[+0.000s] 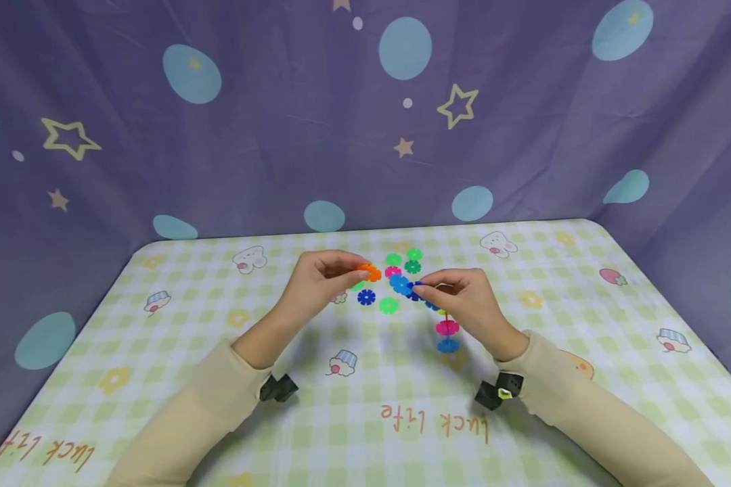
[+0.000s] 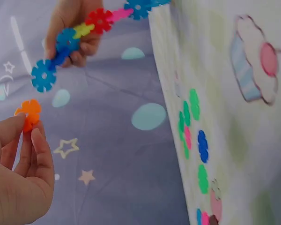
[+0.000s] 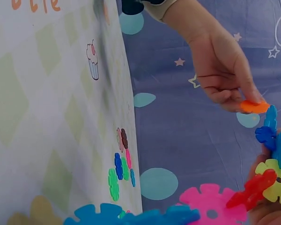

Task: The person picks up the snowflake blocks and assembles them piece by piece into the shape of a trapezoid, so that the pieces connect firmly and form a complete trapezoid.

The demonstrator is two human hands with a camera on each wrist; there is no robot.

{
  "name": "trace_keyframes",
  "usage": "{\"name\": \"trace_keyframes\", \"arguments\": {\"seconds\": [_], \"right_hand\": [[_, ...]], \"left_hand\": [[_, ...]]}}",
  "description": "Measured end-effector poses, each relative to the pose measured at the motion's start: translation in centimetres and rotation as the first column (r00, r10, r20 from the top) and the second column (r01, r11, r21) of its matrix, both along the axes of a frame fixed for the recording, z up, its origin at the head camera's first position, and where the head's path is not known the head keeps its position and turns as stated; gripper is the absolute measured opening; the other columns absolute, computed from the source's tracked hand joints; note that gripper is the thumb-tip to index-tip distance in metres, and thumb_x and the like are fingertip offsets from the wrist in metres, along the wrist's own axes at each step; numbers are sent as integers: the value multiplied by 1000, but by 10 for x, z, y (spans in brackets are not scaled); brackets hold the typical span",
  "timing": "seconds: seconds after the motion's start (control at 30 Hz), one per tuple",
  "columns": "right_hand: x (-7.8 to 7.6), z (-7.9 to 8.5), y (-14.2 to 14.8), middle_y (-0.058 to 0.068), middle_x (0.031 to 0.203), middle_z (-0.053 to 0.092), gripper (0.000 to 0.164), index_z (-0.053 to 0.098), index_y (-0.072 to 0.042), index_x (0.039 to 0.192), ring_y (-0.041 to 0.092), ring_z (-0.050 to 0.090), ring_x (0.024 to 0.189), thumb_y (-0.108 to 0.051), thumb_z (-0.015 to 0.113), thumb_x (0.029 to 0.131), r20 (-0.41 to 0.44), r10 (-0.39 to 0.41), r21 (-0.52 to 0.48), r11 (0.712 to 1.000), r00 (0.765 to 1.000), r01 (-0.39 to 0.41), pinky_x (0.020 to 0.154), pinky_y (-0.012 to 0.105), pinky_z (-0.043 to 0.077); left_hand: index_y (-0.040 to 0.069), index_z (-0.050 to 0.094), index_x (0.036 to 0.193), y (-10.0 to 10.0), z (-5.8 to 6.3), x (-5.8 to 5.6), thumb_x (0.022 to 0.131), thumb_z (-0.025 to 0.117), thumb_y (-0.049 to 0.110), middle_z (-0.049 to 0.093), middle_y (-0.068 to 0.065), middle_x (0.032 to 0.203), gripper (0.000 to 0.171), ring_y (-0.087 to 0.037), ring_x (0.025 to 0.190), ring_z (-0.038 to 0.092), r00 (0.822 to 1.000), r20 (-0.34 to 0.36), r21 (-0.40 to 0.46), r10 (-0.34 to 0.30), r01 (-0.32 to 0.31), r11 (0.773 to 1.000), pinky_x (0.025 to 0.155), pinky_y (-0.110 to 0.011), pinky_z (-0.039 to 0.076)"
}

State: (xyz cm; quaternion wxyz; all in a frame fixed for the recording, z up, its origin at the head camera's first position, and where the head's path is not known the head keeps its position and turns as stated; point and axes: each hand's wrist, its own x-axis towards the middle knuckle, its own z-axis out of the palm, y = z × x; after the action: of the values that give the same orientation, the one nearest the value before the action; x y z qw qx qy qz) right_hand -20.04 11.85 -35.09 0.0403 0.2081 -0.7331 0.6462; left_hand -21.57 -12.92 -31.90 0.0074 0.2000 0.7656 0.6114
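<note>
Between thumb and fingers, my left hand (image 1: pixel 313 281) pinches an orange snowflake disc (image 1: pixel 371 272) with a notched edge. My right hand (image 1: pixel 469 301) grips a chain of interlocked snowflake discs (image 2: pixel 99 20) in blue, yellow, red and pink. One end of the chain, a light blue disc (image 1: pixel 400 284), points toward the orange disc. A small gap separates those two in the left wrist view. From the right hand the rest of the chain hangs down, with a pink disc (image 1: pixel 447 328) and a blue disc (image 1: pixel 448 346) low on it. The right fingers hide some middle discs.
Loose discs lie on the checked tablecloth (image 1: pixel 189 352) beyond and below the hands: a dark blue one (image 1: pixel 366 297), a pink one (image 1: pixel 392 272) and several green ones (image 1: pixel 388 306). A purple patterned curtain (image 1: pixel 268 149) stands behind the table.
</note>
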Motion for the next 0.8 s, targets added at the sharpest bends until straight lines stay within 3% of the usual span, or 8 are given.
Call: {"name": "trace_keyframes", "arguments": {"seconds": [0.07, 0.33, 0.57, 0.8], "right_hand": [[0, 0, 0, 1, 80, 72, 11, 73, 0, 87, 13, 64, 65, -10, 72, 84, 3, 0, 3, 1000, 1000, 0, 57, 25, 51], [-2, -3, 0, 0, 78, 71, 11, 72, 1, 87, 11, 60, 62, -9, 71, 84, -14, 8, 5, 1000, 1000, -8, 56, 24, 50], [-2, -4, 1, 0, 79, 71, 11, 72, 1, 87, 13, 62, 64, -9, 70, 85, -9, 11, -8, 1000, 1000, -11, 59, 26, 51], [-3, -6, 2, 0, 80, 71, 10, 71, 2, 88, 14, 63, 67, -8, 70, 85, -7, 15, -27, 1000, 1000, -15, 61, 26, 52]], "left_hand": [[-1, 71, 98, 3, 2, 3, 85, 70, 8, 72, -9, 91, 16, -16, 78, 67, 1000, -12, -3, -2, 2, 1000, 60, -21, 51], [-3, 71, 101, 10, 3, 6, 86, 68, 7, 71, -14, 94, 18, -38, 87, 65, 999, -10, -9, -32, 32, 999, 71, -28, 56], [-4, 70, 101, 13, 1, 5, 87, 67, 7, 71, -15, 91, 18, -17, 78, 68, 999, -17, -29, -37, 37, 999, 72, -34, 56], [-2, 71, 101, 17, 1, 5, 87, 67, 7, 72, -14, 91, 17, -22, 78, 68, 999, -48, -30, -17, 16, 999, 67, -27, 55]]}}
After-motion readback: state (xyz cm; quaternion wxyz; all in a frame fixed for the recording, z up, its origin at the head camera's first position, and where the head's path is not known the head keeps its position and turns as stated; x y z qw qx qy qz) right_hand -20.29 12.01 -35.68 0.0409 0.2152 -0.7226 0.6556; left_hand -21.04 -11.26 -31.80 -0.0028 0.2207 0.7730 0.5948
